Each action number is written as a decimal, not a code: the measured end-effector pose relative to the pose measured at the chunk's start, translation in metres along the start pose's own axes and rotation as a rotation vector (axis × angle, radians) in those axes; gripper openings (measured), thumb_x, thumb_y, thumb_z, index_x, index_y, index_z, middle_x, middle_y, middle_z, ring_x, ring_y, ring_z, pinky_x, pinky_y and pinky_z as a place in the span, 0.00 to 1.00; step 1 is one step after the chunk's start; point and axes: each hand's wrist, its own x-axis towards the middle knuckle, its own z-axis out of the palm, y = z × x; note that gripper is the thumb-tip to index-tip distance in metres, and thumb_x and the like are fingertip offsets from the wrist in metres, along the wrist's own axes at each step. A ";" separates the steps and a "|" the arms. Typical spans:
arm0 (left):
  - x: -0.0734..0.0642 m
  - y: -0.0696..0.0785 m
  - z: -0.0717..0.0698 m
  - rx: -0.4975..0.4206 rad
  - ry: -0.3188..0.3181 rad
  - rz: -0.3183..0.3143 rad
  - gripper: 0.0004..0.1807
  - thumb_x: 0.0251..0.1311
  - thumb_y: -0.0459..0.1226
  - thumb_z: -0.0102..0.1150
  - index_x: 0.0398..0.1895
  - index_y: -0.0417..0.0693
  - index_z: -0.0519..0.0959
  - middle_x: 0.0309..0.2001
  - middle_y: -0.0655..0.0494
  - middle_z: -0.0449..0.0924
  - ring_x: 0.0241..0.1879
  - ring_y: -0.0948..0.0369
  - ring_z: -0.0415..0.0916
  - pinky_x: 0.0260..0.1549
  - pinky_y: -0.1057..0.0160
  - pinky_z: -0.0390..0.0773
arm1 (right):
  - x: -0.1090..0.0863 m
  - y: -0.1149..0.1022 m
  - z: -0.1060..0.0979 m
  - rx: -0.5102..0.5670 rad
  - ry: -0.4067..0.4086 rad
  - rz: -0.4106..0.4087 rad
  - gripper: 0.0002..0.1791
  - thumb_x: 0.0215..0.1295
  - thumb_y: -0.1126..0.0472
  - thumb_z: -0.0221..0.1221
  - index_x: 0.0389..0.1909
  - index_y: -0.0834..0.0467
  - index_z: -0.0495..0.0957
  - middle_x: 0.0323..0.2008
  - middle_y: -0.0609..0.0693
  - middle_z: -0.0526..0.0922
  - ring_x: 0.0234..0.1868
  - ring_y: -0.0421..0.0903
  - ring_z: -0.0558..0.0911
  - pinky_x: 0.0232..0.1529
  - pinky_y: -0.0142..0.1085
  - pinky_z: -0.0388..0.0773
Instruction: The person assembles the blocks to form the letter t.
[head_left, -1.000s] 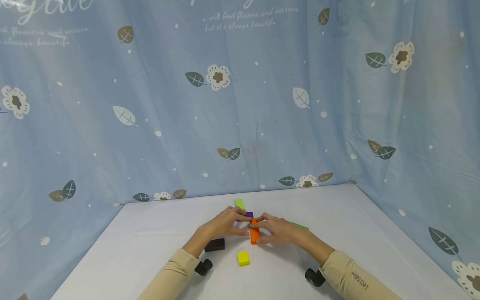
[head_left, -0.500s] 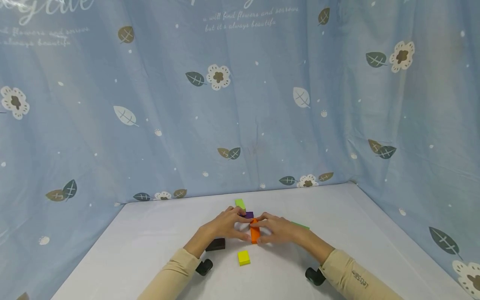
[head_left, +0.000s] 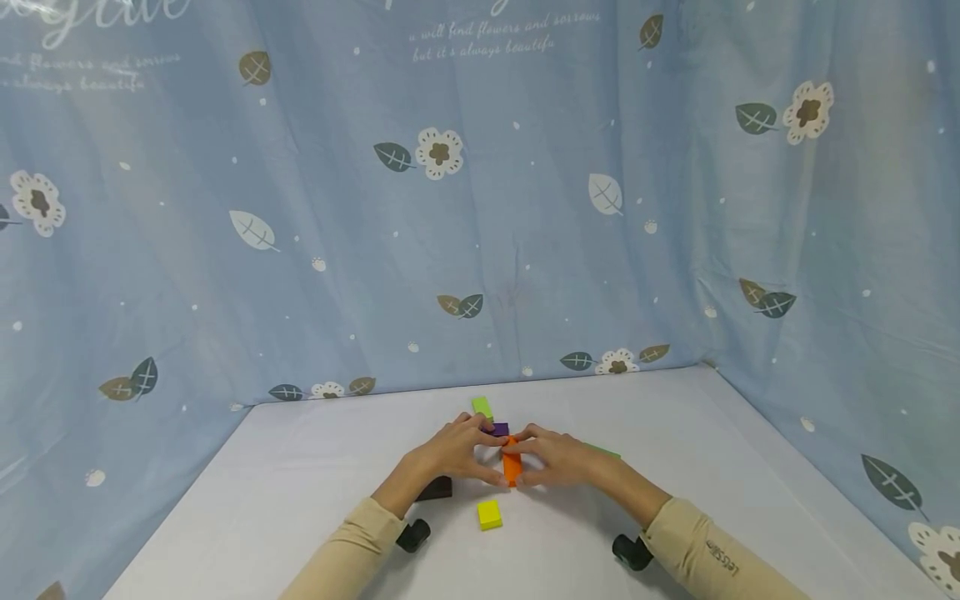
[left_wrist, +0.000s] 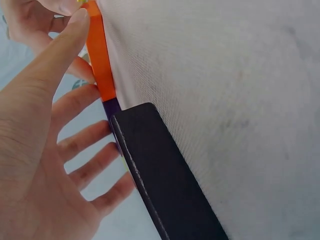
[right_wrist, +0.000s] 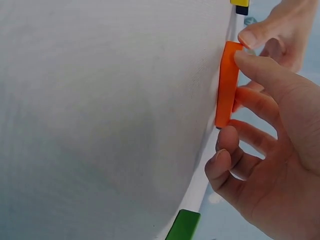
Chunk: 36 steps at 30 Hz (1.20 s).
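An orange block (head_left: 512, 465) lies lengthwise away from me on the white table, between both hands. My left hand (head_left: 453, 452) pinches it from the left, thumb at its near end and index finger by its far end; the other fingers spread out loosely. From the right, my right hand (head_left: 558, 458) holds the same block, its thumb (right_wrist: 255, 65) on the near end and fingertips along the far part. Just beyond the orange block sits a purple block (head_left: 498, 430), partly behind the left fingers. A lime green block (head_left: 482, 407) stands farther back, behind the purple one.
A yellow block (head_left: 490, 515) lies nearer me. The black block (head_left: 437, 489) is partly hidden under the left wrist, and a green block (head_left: 604, 452) behind the right. Black wrist cameras (head_left: 632, 552) hang below both forearms. A blue patterned curtain (head_left: 510, 208) encloses the table (head_left: 315, 483).
My left thumb has slid toward the near end of the orange block, widening the gap between thumb and index finger. The right hand and the other blocks stay about where they were.
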 end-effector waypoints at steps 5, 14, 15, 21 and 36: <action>-0.001 0.002 -0.001 -0.013 -0.003 -0.006 0.42 0.43 0.67 0.69 0.63 0.62 0.77 0.60 0.54 0.73 0.54 0.57 0.65 0.51 0.56 0.74 | 0.000 -0.001 0.000 0.007 -0.001 0.006 0.30 0.63 0.45 0.63 0.65 0.49 0.74 0.59 0.49 0.73 0.53 0.51 0.77 0.56 0.53 0.76; 0.000 0.000 0.000 0.005 0.004 -0.008 0.42 0.43 0.67 0.67 0.63 0.63 0.76 0.60 0.55 0.74 0.54 0.57 0.66 0.51 0.56 0.75 | 0.000 0.001 0.001 -0.018 0.001 0.001 0.31 0.63 0.42 0.63 0.66 0.47 0.74 0.60 0.48 0.73 0.53 0.49 0.77 0.56 0.53 0.76; -0.001 0.000 0.000 0.006 0.004 -0.010 0.42 0.43 0.68 0.67 0.63 0.63 0.76 0.60 0.55 0.74 0.54 0.57 0.66 0.51 0.56 0.75 | 0.000 0.001 0.002 -0.020 0.001 0.001 0.31 0.63 0.42 0.62 0.66 0.47 0.73 0.60 0.48 0.73 0.53 0.49 0.77 0.56 0.54 0.76; -0.002 0.002 0.000 0.021 0.005 -0.012 0.43 0.42 0.68 0.68 0.64 0.64 0.76 0.60 0.55 0.74 0.55 0.56 0.67 0.52 0.56 0.75 | 0.000 0.001 0.002 -0.022 0.007 0.003 0.31 0.63 0.42 0.62 0.66 0.46 0.73 0.60 0.47 0.73 0.53 0.50 0.78 0.55 0.54 0.76; -0.002 0.000 0.000 0.011 0.002 -0.005 0.43 0.44 0.68 0.67 0.65 0.62 0.74 0.61 0.53 0.74 0.57 0.54 0.67 0.54 0.53 0.76 | 0.001 0.004 0.001 -0.029 -0.002 -0.030 0.32 0.63 0.41 0.62 0.67 0.48 0.72 0.63 0.51 0.72 0.55 0.54 0.78 0.55 0.59 0.74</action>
